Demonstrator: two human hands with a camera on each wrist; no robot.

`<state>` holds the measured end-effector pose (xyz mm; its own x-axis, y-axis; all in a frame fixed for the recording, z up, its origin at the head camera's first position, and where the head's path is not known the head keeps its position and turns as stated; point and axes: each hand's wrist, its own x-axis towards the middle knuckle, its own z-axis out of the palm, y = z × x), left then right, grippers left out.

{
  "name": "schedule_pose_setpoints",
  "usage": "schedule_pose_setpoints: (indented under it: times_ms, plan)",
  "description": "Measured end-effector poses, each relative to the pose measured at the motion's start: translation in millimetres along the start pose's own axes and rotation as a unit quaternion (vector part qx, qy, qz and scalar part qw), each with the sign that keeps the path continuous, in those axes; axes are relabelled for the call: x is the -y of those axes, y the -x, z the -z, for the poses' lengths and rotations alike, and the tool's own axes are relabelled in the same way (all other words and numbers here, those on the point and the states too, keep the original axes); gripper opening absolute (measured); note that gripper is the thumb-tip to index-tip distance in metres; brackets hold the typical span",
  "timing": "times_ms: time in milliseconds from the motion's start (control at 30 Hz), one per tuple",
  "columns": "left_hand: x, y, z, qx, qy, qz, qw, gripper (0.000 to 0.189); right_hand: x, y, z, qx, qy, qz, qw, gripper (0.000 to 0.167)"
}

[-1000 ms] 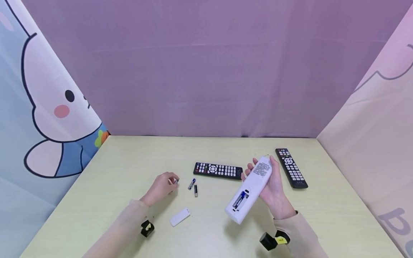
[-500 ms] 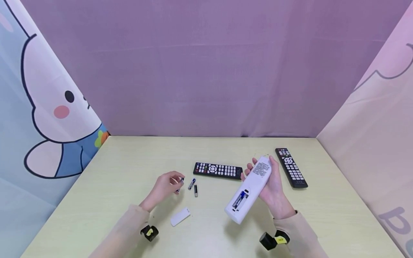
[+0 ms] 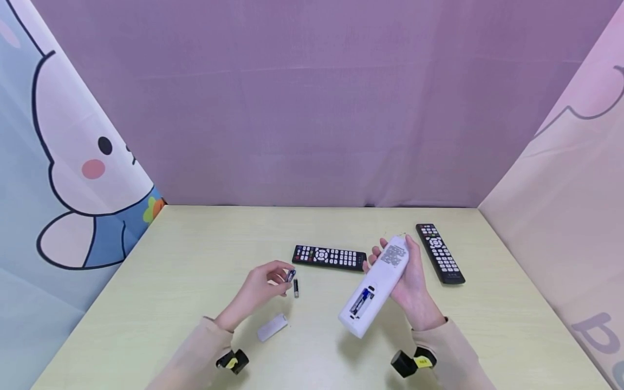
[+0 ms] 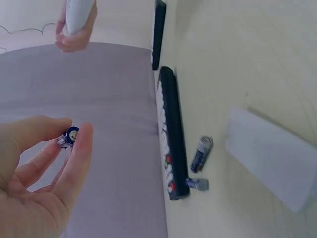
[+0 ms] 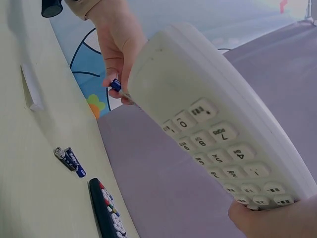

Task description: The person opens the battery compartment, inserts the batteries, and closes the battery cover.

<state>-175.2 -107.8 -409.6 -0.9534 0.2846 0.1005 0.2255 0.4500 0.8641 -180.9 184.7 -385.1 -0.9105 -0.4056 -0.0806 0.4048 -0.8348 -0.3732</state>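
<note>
In the left wrist view, my left hand [image 3: 258, 290] pinches a small blue-and-silver battery [image 4: 68, 137] between thumb and fingertips, raised above the table. My right hand [image 3: 415, 290] grips a white remote control [image 3: 390, 265], back side up and tilted in the head view. Its battery compartment is uncovered, and a blue battery [image 3: 362, 302] shows inside. Two loose batteries lie close together on the table; one battery [image 4: 202, 153] and the other battery [image 4: 198, 184] show in the left wrist view. Nearer the front lies the white battery cover [image 3: 272, 327].
A black remote control [image 3: 329, 258] lies crosswise behind the loose batteries. Another black remote [image 3: 440, 253] rests to the right of my right hand. The pale table [image 3: 219, 233] ends at a purple cloth backdrop [image 3: 312, 108], with printed cloth panels on both sides.
My left hand has moved to the right with the battery, from left of the loose batteries to above them in the head view. The right hand and white remote have hardly moved.
</note>
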Motion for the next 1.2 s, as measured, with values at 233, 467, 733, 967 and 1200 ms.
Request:
schedule_pose_setpoints:
  times_ms: [233,467,733,967,1200]
  plan:
    - [-16.9,7.0,-9.0,0.017,0.029,-0.009,0.9994,0.035,-1,-1.0,0,0.005,0.005,0.001,1.0000,0.049]
    - [-32.1,13.2,-18.8,0.037,0.036,-0.034,0.9981,0.037,-3,-2.2,-1,-0.011,0.006,0.000,0.9999,0.049]
    - [-45.7,18.1,-29.7,0.040,0.057,-0.041,0.9967,0.038,-4,-3.9,-2,-0.012,0.001,0.000,0.9999,0.049]
    - [-51.4,19.5,-39.1,0.041,0.067,-0.057,0.9953,0.038,-4,-5.0,-3,-0.015,-0.003,0.000,0.9999,0.049]
    - [-59.9,23.0,-45.5,0.033,0.048,-0.080,0.9951,0.036,-5,-7.0,-4,-0.018,-0.006,-0.001,0.9998,0.049]
